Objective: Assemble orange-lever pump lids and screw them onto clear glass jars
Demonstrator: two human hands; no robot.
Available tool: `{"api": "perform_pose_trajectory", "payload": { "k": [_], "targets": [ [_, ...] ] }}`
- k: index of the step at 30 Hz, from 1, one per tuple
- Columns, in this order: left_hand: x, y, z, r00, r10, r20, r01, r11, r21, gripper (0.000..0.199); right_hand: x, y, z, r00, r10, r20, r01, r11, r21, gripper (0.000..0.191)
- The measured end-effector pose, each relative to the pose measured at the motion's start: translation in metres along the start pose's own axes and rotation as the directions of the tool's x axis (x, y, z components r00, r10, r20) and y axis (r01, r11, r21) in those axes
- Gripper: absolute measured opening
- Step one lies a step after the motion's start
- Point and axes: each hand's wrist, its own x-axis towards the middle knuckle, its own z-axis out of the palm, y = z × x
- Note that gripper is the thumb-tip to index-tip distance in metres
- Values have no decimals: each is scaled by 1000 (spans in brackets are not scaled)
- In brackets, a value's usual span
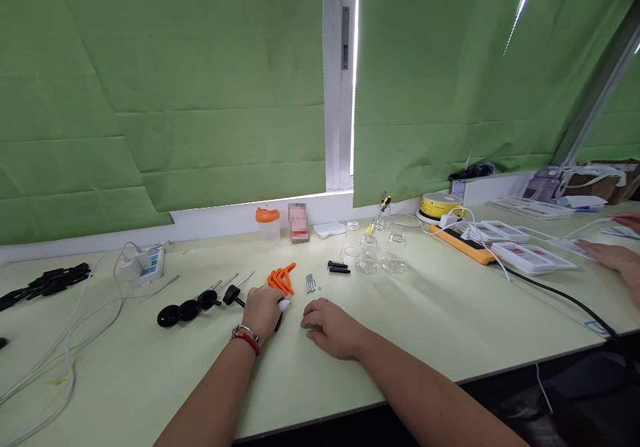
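Observation:
My left hand (263,312) is closed on a small object whose white tip (284,305) sticks out at the right; a black part shows below it. My right hand (333,327) rests on the table, fingers loosely bent, thumb apart, nothing visible in it. Orange plastic pieces (281,278) lie just beyond my left hand. Small metal rods (311,283) and two black toothed strips (339,267) are farther right. Left of my left hand are a black-headed tool with a metal shaft (232,294) and black round parts (189,310) with metal rods.
Clear glass jars (369,257) stand at the back, right of an orange-lidded cup (268,227). White cables (75,340) cross the table's left side. An orange power strip (463,245), stacked white cards (533,258) and another person's hand (613,257) are at the right.

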Motion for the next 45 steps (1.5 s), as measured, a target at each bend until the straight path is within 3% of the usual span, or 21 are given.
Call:
{"api": "perform_pose_trajectory", "payload": {
  "k": [12,27,31,34,37,41,45],
  "targets": [
    [2,-22,1,995,-80,53,81,997,-4,28,0,2,1,1000,-4,0,4,1000,24,21],
    [0,-21,-1,995,-73,73,74,997,-15,26,-1,0,-1,1000,15,11,-16,999,50,19],
    [-1,-22,-1,995,-62,74,64,998,-19,31,-1,7,3,995,18,-103,-13,999,51,20],
    [-1,-23,-1,995,-65,73,67,998,-19,33,4,22,2,944,95,-316,-91,995,26,24],
    [0,-22,-2,996,-74,58,75,997,-19,35,13,47,-4,848,250,-467,-273,962,19,24],
    [1,-20,-2,998,-58,22,59,998,-14,38,22,81,-21,809,294,-508,-431,885,-176,29],
    [1,-14,-1,1000,-15,-14,15,1000,-4,35,22,102,-34,809,320,-493,-469,857,-214,24]
  ]
}}
